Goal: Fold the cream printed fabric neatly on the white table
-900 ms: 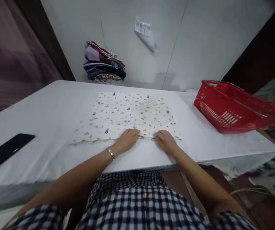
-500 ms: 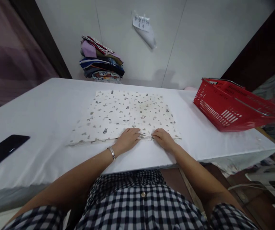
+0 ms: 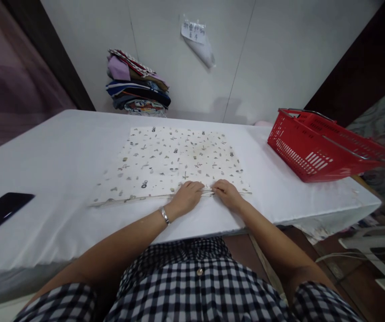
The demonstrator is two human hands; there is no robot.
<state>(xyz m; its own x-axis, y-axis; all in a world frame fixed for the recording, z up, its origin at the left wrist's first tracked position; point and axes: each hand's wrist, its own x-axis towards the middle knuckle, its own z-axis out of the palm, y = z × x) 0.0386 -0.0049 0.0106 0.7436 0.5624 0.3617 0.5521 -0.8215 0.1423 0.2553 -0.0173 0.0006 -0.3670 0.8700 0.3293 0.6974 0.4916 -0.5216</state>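
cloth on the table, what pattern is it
The cloth is off-white with small, scattered grey and brown motifs, seen best in the head view.

Soft light is falling on the table. Behind it, a faint shadow is darkening the wall; on its right, distortion is stretching the basket; left of it, a curtain is looking dim.

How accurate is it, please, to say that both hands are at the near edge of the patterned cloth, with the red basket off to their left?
Only the side is wrong: the head view shows the red basket off to the right, not the left. The left hand and right hand are indeed at the near edge of the patterned cloth.
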